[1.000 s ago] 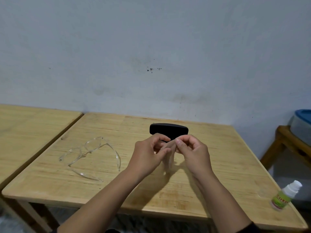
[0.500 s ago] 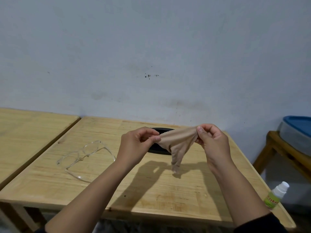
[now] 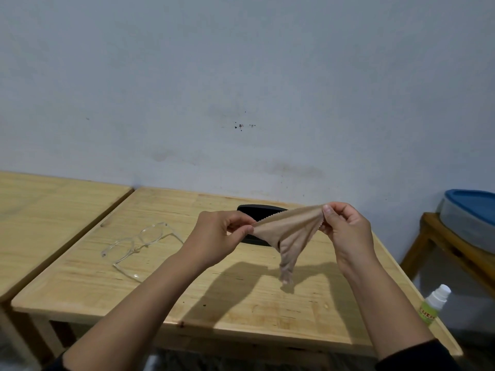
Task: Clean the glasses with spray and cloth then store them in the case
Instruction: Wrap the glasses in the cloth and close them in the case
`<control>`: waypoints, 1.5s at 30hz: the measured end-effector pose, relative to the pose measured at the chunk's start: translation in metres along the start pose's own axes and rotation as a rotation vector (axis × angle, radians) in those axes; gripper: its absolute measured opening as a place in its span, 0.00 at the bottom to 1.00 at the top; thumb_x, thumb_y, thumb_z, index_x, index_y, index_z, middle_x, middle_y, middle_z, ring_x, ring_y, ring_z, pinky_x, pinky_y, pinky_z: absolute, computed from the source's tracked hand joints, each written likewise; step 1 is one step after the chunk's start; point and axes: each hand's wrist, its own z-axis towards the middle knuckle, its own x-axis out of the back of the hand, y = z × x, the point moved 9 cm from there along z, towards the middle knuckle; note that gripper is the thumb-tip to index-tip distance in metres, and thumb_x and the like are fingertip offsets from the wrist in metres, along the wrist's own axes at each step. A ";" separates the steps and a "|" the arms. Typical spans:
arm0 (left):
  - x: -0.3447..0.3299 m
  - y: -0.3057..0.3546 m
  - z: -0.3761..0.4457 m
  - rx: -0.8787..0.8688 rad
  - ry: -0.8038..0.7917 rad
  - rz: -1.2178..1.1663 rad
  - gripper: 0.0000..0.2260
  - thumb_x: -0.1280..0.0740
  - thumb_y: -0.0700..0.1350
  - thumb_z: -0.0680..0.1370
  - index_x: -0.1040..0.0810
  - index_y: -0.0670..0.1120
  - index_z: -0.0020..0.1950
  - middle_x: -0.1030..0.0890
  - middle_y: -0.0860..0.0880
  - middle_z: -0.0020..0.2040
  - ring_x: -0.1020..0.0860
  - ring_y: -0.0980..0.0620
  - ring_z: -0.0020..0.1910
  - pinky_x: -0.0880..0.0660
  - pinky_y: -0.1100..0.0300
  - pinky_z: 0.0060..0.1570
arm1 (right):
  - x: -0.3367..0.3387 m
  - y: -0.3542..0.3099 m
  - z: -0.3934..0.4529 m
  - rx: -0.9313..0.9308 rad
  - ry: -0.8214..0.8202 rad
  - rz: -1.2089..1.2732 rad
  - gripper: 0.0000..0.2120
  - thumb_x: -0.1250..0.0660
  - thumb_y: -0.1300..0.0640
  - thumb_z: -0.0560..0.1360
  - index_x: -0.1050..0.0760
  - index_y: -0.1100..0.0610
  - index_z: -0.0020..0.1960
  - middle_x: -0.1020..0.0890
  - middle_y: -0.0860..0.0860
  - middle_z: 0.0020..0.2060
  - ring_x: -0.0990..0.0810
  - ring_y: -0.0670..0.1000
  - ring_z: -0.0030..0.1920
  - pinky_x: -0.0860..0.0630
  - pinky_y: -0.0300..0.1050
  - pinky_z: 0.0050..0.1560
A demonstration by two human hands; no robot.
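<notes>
A beige cloth [image 3: 290,236] hangs stretched between my two hands above the wooden table [image 3: 241,298]. My left hand [image 3: 219,234] pinches its left corner and my right hand [image 3: 345,226] pinches its right corner; the middle sags into a point. Clear-framed glasses [image 3: 142,245] lie unfolded on the table to the left of my hands. The black case [image 3: 257,212] lies behind the cloth, partly hidden by it and by my left hand. A small spray bottle [image 3: 434,303] with a white cap and green label stands at the table's near right corner.
A second wooden table [image 3: 40,218] adjoins on the left. At the right, a wooden stool [image 3: 455,247] carries a grey tub with a blue lid [image 3: 471,210]. A pale wall runs behind the tables.
My hands have moved apart and pulled the bunched cloth open into a stretched span. The view has shifted slightly; the glasses, case and bottle stay where they were.
</notes>
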 end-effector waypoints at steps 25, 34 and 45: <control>0.005 -0.001 0.068 -0.062 0.218 0.158 0.02 0.31 0.40 0.74 0.18 0.45 0.45 0.18 0.55 0.36 0.22 0.56 0.35 0.32 0.77 0.37 | 0.035 0.036 0.046 -0.141 0.109 -0.083 0.06 0.37 0.62 0.77 0.25 0.57 0.42 0.20 0.52 0.33 0.20 0.48 0.33 0.22 0.40 0.40; 0.003 -0.003 0.075 -0.105 0.286 0.153 0.02 0.31 0.39 0.74 0.19 0.43 0.45 0.19 0.55 0.37 0.22 0.58 0.36 0.32 0.78 0.40 | 0.017 0.028 0.055 -0.052 0.014 0.047 0.09 0.39 0.65 0.78 0.28 0.57 0.41 0.19 0.51 0.41 0.19 0.47 0.46 0.22 0.36 0.54; -0.071 -0.078 -0.039 0.125 -0.457 0.264 0.06 0.28 0.50 0.71 0.17 0.53 0.47 0.16 0.56 0.42 0.21 0.64 0.40 0.31 0.75 0.42 | 0.046 0.119 -0.040 -0.471 -0.536 -0.375 0.02 0.32 0.66 0.72 0.21 0.66 0.44 0.19 0.60 0.35 0.21 0.52 0.36 0.22 0.40 0.38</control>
